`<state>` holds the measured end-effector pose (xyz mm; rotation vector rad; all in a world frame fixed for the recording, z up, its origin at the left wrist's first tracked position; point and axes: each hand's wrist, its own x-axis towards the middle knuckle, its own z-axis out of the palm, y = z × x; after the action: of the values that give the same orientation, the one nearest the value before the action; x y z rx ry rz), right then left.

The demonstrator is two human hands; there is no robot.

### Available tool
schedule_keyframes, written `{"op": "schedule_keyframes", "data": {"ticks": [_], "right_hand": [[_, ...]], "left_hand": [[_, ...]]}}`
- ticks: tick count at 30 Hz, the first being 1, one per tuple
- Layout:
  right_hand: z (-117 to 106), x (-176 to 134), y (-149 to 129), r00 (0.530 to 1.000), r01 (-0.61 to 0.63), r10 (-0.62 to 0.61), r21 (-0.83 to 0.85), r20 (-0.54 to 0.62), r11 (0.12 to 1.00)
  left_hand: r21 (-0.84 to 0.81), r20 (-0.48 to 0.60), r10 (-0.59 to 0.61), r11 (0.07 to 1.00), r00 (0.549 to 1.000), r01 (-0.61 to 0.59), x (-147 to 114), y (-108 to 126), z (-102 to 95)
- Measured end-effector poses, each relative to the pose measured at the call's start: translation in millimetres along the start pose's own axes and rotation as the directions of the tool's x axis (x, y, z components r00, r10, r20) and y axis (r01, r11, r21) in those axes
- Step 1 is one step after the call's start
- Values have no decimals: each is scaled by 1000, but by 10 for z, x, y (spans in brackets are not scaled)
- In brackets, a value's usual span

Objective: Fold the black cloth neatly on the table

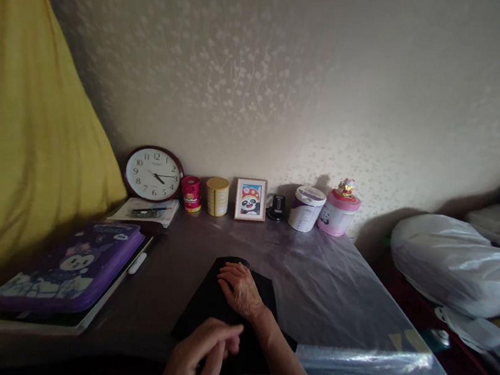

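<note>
A black piece of cloth (202, 302) lies folded on the plastic-covered table in front of me, its near part reaching down to the table's front edge. Flat on top of it rests my right hand (240, 289), palm down with fingers stretched out. Closer to the camera, my left hand (202, 356) is above the cloth's near part, its fingers curled in toward the thumb. Whatever those fingers may hold is hidden. I cannot tell whether the left hand touches the cloth.
A purple cartoon case (72, 264) lies on the left beside a white pen (138, 263). Along the wall stand a clock (153, 174), several tins, a framed panda picture (250, 200) and a pink container (338, 216). A white plastic bag (459, 263) bulges at right; a yellow curtain (27, 135) hangs left.
</note>
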<state>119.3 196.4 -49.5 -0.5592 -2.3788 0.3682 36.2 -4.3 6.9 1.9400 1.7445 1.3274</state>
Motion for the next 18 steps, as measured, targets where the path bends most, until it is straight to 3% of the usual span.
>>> {"op": "schedule_keyframes", "data": {"ticks": [1,3,5,9,11,13,14,18], "right_hand": [[6,7,-1,1000,3,-3,-6,3,1000],[21,23,-6,1000,6,-6,-17,10,1000],[29,36,-13,1000,11,-10,-25,15,1000],[-37,4,2,999,9,-8,41,-41,999],[-132,-71,52,992,-59,67,80,-105,995],[-257,-191,138,954,-224,239,99,-181,970],[-322,-265,191,902,-350,367,111,-225,930],[-523,-574,391,771,-561,570,122,-286,819]], "left_hand": [[60,-32,37,998,999,-35,66,-78,125],[370,-122,171,922,978,-115,93,-263,369],[569,-79,257,805,963,-168,22,-438,558],[714,4,266,674,964,-189,-138,-592,689],[733,7,265,655,964,-186,-160,-587,677],[738,6,258,651,966,-178,-157,-569,661],[738,3,253,652,967,-173,-153,-562,658],[744,-17,245,650,969,-151,-143,-557,670]]}}
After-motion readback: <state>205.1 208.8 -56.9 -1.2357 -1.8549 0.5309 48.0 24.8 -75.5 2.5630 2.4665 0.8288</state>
